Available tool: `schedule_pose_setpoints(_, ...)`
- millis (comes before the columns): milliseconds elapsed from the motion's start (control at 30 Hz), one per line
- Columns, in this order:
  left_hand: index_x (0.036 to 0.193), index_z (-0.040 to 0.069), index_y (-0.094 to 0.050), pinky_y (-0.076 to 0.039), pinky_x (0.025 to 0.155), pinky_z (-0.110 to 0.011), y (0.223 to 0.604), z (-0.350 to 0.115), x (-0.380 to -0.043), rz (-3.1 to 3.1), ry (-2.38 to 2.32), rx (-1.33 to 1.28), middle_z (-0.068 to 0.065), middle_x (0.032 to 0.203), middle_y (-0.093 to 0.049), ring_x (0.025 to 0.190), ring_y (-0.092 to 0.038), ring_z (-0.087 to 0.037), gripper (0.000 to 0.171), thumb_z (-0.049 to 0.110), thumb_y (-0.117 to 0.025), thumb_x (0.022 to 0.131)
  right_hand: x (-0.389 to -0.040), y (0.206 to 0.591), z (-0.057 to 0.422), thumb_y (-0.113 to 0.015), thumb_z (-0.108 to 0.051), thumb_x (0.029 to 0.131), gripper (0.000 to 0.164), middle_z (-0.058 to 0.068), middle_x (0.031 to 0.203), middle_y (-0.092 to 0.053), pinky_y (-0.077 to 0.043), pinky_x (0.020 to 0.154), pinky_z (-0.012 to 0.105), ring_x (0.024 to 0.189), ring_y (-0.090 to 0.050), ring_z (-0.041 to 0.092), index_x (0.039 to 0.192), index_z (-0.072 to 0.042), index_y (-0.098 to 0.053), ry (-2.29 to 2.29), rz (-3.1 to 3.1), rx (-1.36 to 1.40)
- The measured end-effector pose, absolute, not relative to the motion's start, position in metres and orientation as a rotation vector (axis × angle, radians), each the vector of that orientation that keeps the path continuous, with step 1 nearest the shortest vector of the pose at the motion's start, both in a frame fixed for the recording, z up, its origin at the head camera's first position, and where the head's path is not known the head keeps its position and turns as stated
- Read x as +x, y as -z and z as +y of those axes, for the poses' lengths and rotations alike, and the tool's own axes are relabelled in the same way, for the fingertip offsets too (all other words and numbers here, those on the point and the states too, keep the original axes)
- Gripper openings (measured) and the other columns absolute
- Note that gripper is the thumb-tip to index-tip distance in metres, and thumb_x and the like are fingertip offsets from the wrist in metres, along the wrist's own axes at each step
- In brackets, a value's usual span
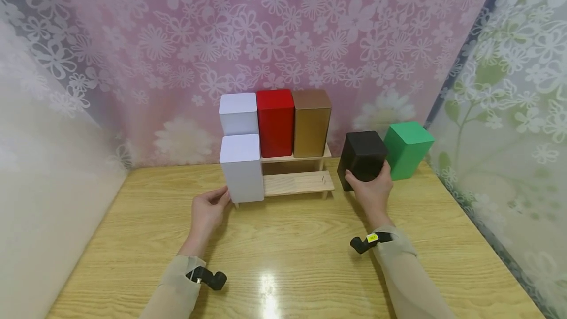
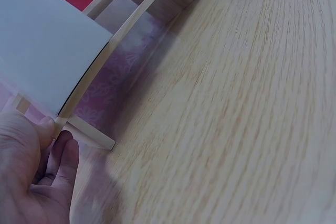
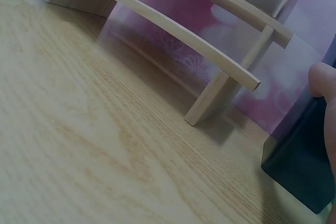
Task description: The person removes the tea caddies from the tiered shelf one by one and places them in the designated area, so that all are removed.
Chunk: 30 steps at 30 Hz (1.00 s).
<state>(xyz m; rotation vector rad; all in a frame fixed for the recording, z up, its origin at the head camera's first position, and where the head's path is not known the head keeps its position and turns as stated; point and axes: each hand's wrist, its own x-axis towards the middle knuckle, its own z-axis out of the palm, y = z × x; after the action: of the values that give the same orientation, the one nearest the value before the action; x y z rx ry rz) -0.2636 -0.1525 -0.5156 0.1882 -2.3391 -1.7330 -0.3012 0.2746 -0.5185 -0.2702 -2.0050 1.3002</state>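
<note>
Left hand (image 1: 208, 210): thumb and curled fingers brought close, pinching the 8 o'clock corner of the two-tier wooden shelf (image 1: 294, 184), just beside the foot of the front white box (image 1: 242, 176).
Right hand (image 1: 374, 193): spread as wide as the black box (image 1: 365, 149) and grasping it, the thumb on its near side, the fingers round toward 3 o'clock.
Black box: upright, at 3 o'clock of the shelf and apart from it, low over the surface (image 1: 283, 245); whether its base touches down cannot be told.
Green box (image 1: 409, 146): standing at 3 o'clock of the black box, close to the right fingertips; contact is hidden.
Lower tier: the front white box stands upright at its 9 o'clock end; small dark marks show at its 3 o'clock end.
Upper tier: rear white box (image 1: 238, 110) at 12 o'clock of the front one, then red box (image 1: 275, 127) and gold box (image 1: 312, 129) in a row toward 3 o'clock.
Yellow label (image 1: 372, 237): on the right wrist camera (image 1: 358, 245), its dark lettering too small to read.
</note>
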Motion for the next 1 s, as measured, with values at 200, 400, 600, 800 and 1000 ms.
schedule_pose_setpoints(200, 0.118, -0.001, -0.079, -0.058, 0.072, -0.013, 0.513, -0.151, -0.263, -2.336, 1.727, 0.188, -0.018, 0.114, -0.077, 0.1, -0.071, -0.021, 0.022, 0.009, -0.077, 0.099, -0.308, 0.516, 0.275, -0.1, -0.028, 0.071, 0.098, 0.017, 0.138, -0.063, -0.05, 0.11, 0.053, 0.129, -0.059, 0.032, 0.151, -0.004, -0.049, -1.309, -2.015, -0.293)
schedule_pose_setpoints(400, 0.119, 0.0, -0.08, -0.056, 0.074, -0.011, 0.513, -0.151, -0.262, -2.353, 1.696, 0.189, -0.017, 0.115, -0.077, 0.103, -0.071, -0.022, 0.022, 0.011, -0.077, 0.099, -0.313, 0.517, 0.276, -0.1, -0.032, 0.072, 0.102, 0.019, 0.143, -0.06, -0.047, 0.114, 0.054, 0.133, -0.056, 0.033, 0.154, -0.004, -0.045, -1.287, -2.06, -0.327)
schedule_pose_setpoints(600, 0.12, 0.0, -0.079, -0.057, 0.077, -0.012, 0.516, -0.152, -0.262, -2.357, 1.718, 0.197, -0.016, 0.116, -0.077, 0.107, -0.07, -0.023, 0.023, 0.01, -0.077, 0.1, -0.316, 0.516, 0.274, -0.098, -0.029, 0.073, 0.101, 0.023, 0.145, -0.058, -0.046, 0.116, 0.056, 0.135, -0.054, 0.037, 0.154, 0.001, -0.044, -1.282, -2.079, -0.336)
schedule_pose_setpoints(800, 0.119, 0.001, -0.079, -0.058, 0.076, -0.012, 0.516, -0.152, -0.262, -2.353, 1.715, 0.201, -0.016, 0.115, -0.077, 0.104, -0.071, -0.022, 0.022, 0.01, -0.077, 0.1, -0.318, 0.513, 0.273, -0.099, -0.028, 0.073, 0.101, 0.025, 0.143, -0.058, -0.046, 0.115, 0.058, 0.134, -0.054, 0.039, 0.152, 0.003, -0.045, -1.278, -2.079, -0.327)
schedule_pose_setpoints(1000, 0.119, 0.0, -0.08, -0.059, 0.075, -0.013, 0.516, -0.151, -0.263, -2.343, 1.72, 0.19, -0.017, 0.114, -0.077, 0.103, -0.071, -0.022, 0.022, 0.009, -0.077, 0.099, -0.323, 0.514, 0.275, -0.098, -0.033, 0.075, 0.105, 0.025, 0.147, -0.055, -0.044, 0.117, 0.057, 0.137, -0.051, 0.04, 0.156, 0.002, -0.041, -1.258, -2.124, -0.355)
